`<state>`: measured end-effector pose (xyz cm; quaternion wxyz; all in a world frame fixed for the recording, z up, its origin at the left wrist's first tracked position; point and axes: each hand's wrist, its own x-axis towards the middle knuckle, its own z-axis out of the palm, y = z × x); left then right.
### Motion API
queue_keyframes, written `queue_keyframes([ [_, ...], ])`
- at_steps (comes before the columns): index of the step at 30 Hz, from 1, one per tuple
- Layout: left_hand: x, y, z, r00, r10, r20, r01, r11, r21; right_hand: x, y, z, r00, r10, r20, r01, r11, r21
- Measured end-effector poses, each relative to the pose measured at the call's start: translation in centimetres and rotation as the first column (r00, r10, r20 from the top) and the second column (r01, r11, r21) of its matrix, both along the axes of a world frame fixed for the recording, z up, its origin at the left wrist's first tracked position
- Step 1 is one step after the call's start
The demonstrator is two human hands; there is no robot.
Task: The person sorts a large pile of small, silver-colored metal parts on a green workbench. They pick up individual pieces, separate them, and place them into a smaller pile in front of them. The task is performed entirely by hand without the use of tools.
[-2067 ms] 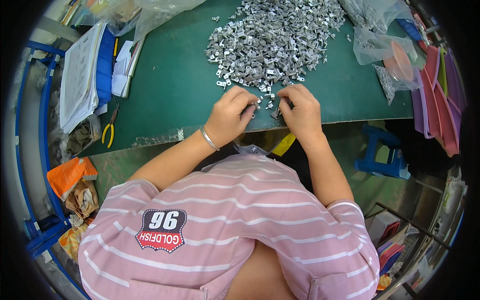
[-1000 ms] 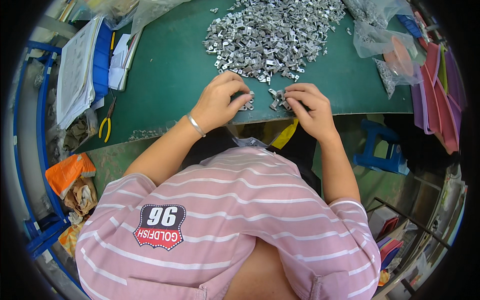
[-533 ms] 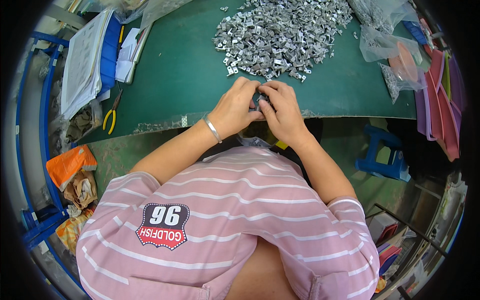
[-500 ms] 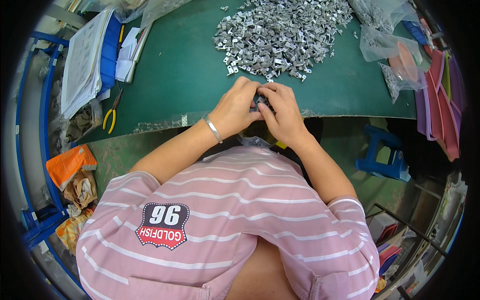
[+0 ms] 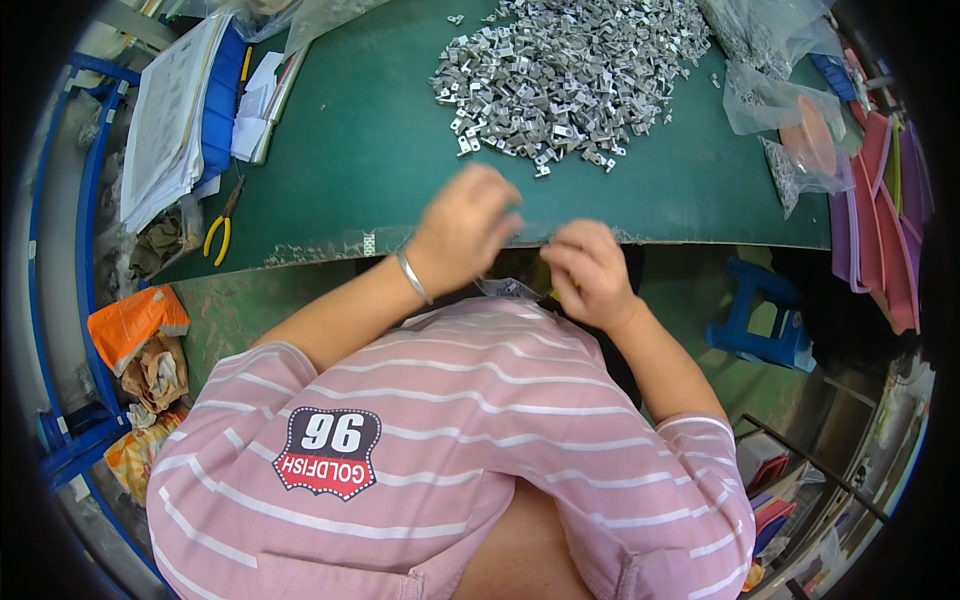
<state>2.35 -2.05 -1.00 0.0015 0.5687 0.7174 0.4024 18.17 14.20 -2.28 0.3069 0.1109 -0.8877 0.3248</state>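
My left hand (image 5: 463,228), a silver bangle on its wrist, hovers above the front edge of the green table (image 5: 350,130). Motion smears its fingers, so what they hold, if anything, cannot be made out. Just past that edge, apart from the left hand, is my right hand (image 5: 592,275). Its fingers are curled in toward the thumb, and anything between them is hidden. Beyond both hands lies a large heap of small bent metal brackets (image 5: 570,90). A clear plastic bag (image 5: 508,288) shows below the table edge, between my wrists.
Yellow-handled pliers (image 5: 218,240) lie at the left by a blue tray with papers (image 5: 165,120). Clear bags of metal parts (image 5: 790,175) and pink and purple bins (image 5: 880,220) line the right side. A blue stool (image 5: 760,315) stands on the floor.
My hands have separated; they were together over a small metal piece at the table edge. The right hand has moved down toward me, while the left has shifted slightly left.
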Motion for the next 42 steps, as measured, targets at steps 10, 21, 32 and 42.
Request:
queue_keyframes([
  [10,-3.8,2.3,-0.5,0.956,0.293,-0.009,-0.29,0.942,-0.169,-9.3,1.2,1.2,0.984,-0.173,0.035,0.158,0.954,0.253],
  [21,-0.8,0.3,0.0,0.983,0.123,0.135,-0.113,0.991,-0.077,-0.9,2.9,1.4,0.889,-0.448,0.098,0.458,0.871,-0.176],
  [32,-0.7,0.6,0.7,0.337,0.138,0.932,-0.04,0.99,-0.132,-3.5,0.3,1.2,0.898,-0.392,0.198,0.427,0.886,-0.18],
  [42,-1.6,0.0,0.6,-0.375,-0.13,0.918,0.048,0.986,0.159,-1.6,2.7,1.5,0.982,-0.002,0.189,0.189,-0.018,-0.982],
])
